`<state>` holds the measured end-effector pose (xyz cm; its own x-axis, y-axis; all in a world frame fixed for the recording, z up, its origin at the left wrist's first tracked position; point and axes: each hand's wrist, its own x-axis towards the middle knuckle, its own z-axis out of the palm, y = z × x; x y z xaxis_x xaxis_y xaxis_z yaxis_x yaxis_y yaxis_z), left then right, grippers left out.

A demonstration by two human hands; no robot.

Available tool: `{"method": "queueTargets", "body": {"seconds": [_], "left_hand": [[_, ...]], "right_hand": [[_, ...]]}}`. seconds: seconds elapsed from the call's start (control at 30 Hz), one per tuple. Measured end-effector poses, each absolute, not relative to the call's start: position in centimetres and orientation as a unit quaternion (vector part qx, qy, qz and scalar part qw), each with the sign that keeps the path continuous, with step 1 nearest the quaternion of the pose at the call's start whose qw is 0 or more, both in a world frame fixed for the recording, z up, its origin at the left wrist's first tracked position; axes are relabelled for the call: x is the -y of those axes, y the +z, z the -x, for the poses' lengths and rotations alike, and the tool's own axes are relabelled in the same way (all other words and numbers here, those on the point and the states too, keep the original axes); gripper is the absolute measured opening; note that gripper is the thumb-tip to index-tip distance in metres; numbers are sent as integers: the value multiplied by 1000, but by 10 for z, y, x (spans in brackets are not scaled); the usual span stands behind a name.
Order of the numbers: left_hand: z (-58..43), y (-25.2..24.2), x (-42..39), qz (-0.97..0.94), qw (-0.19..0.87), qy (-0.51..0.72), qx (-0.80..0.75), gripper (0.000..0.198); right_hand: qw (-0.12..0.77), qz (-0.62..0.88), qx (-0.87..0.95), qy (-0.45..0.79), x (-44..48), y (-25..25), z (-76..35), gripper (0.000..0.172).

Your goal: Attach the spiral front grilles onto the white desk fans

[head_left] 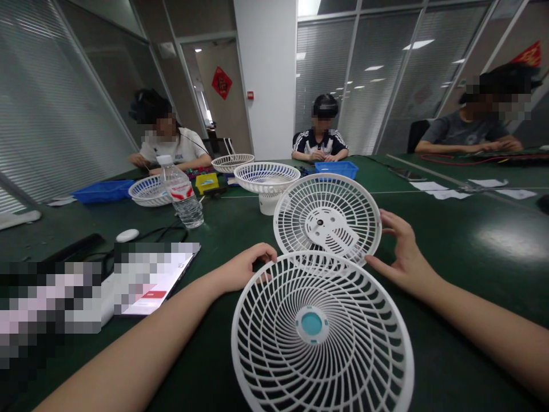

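A white round fan grille with spiral ribs and a teal centre disc [311,324] lies closest to me. Just behind it a second white grille, the rear fan grille [330,226], leans up and shows its mounting plate with holes and slots. My right hand [403,252] grips the rear grille's right rim, thumb low and fingers higher up. My left hand [249,266] is closed with curled fingers at the upper left rim of the near spiral grille, close to where the two grilles overlap. Part of its fingers is hidden by the ribs.
Behind stand a white fan base with a grille [268,178], a water bottle [182,194] and a yellow box [207,183]. Blue trays [103,190] lie farther off. A tablet [160,277] is at the left. Several people sit around the green table [454,246].
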<state>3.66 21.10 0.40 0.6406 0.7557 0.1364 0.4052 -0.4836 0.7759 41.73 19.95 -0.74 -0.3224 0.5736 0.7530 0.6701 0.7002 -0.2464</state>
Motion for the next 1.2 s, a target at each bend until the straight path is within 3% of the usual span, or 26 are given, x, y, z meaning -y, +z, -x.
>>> {"method": "queueTargets", "body": {"seconds": [0.13, 0.5, 0.87, 1.0, 1.2], "left_hand": [[-37, 5, -210, -833, 360, 226, -355, 34], [-43, 14, -205, -801, 419, 205, -375, 37], [-39, 6, -211, -764, 496, 211, -355, 37], [-40, 4, -210, -749, 483, 258, -372, 40], [-48, 9, -205, -691, 508, 324, -399, 49]], "right_hand": [[394, 333, 841, -166, -190, 3, -413, 67], [328, 322, 872, -166, -187, 9, -418, 40], [348, 332, 867, -125, -180, 16, -410, 39], [356, 313, 872, -127, -182, 13, -412, 53], [364, 359, 849, -135, -188, 2, -416, 93]]}}
